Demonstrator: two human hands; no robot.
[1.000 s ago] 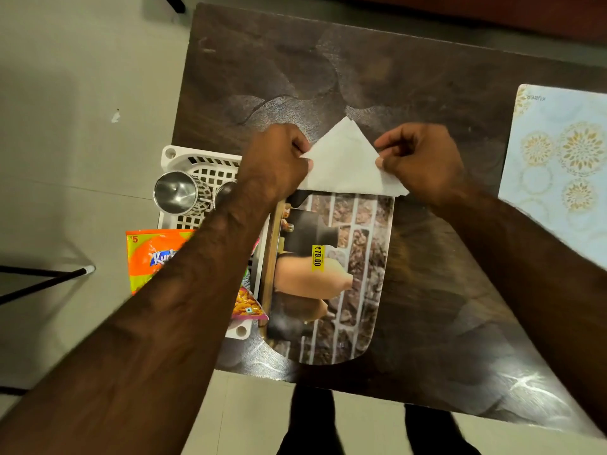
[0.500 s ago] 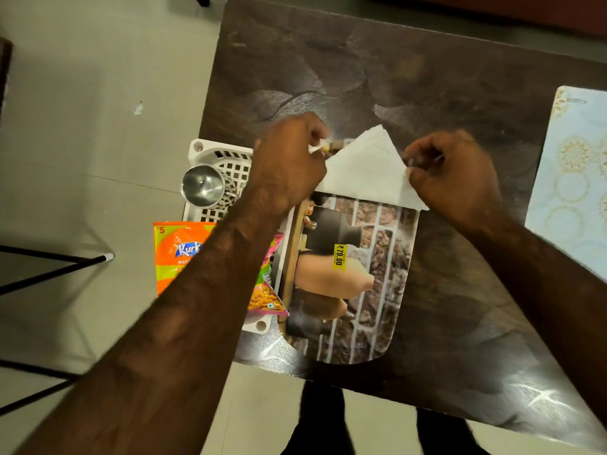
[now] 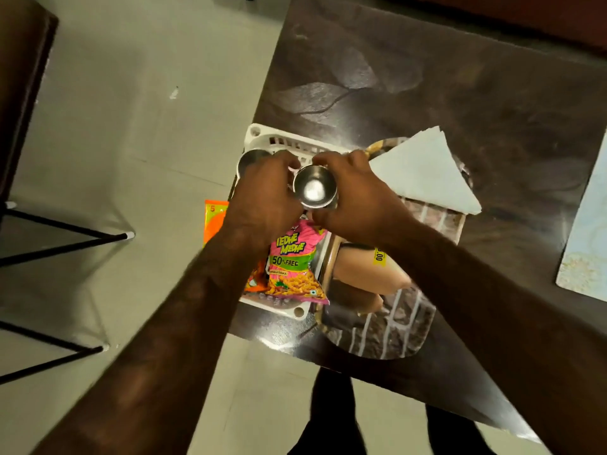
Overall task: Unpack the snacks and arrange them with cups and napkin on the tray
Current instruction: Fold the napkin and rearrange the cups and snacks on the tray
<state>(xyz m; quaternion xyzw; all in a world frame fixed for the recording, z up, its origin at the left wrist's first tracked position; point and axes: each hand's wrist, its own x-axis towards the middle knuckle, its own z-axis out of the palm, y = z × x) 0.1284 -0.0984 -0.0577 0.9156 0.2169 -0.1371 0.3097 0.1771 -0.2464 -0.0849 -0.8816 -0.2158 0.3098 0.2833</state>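
A steel cup (image 3: 313,189) is held upright over the white plastic basket (image 3: 262,134), between my left hand (image 3: 266,195) and my right hand (image 3: 356,195). Both hands are closed around its sides. A second steel cup (image 3: 250,158) shows partly behind my left hand, in the basket. A pink snack packet (image 3: 292,264) lies in the basket's near end, and an orange packet (image 3: 214,220) sticks out at its left. The white napkin (image 3: 423,174), folded to a triangle, lies on the far end of the brick-print tray (image 3: 394,333).
The dark table (image 3: 427,87) ends just left of the basket and near my legs. A pale floral mat (image 3: 584,254) lies at the right edge. Black stool legs (image 3: 65,244) stand on the floor at left.
Both hands let go of the napkin, which now rests on the tray. They moved left to the basket and closed on a steel cup. The camera shifted left.
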